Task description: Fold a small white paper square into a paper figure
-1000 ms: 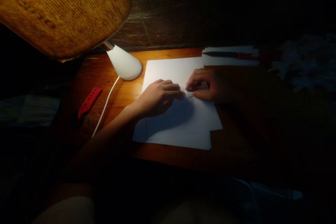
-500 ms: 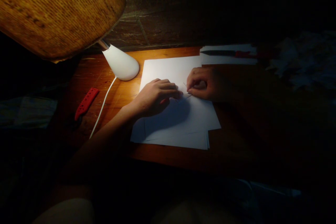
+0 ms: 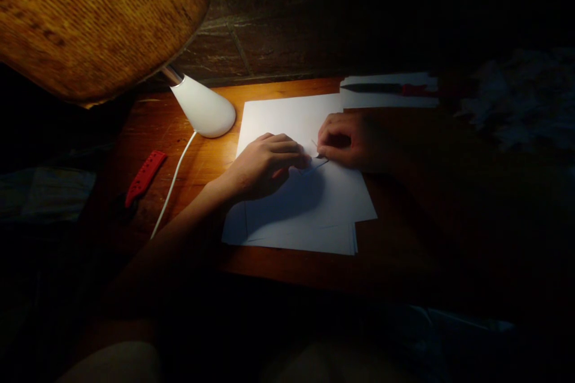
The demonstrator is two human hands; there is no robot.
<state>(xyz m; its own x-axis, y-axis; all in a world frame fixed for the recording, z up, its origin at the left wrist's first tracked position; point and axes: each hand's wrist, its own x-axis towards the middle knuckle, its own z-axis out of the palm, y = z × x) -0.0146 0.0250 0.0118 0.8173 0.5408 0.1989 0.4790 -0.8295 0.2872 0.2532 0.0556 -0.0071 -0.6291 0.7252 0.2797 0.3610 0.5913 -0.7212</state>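
Observation:
My left hand (image 3: 269,164) rests palm down on a white paper sheet (image 3: 278,116), fingers bent loosely and thumb apart from them. Its fingertips press at the edge of a small piece of white paper (image 3: 318,161), which has dark lines or creased edges and is partly hidden. At the right side of that piece, my right hand (image 3: 344,140) is closed in a pinch, thumb against index finger, gripping the paper. Under the top sheet lie more white sheets (image 3: 305,242), offset towards me.
A desk lamp (image 3: 204,108) with a woven shade (image 3: 103,18) lights the wooden table (image 3: 197,161). Its white cord (image 3: 173,182) runs towards me. A red perforated sheath-like piece (image 3: 146,176) lies left. Behind, a red-handled knife (image 3: 377,89) rests on paper strips (image 3: 386,102). Pale paper scraps (image 3: 521,99) heap at right.
My right hand has shifted slightly, and a little more of the small paper shows between the hands. The left hand keeps its place on the sheet. The whole view has drifted slightly.

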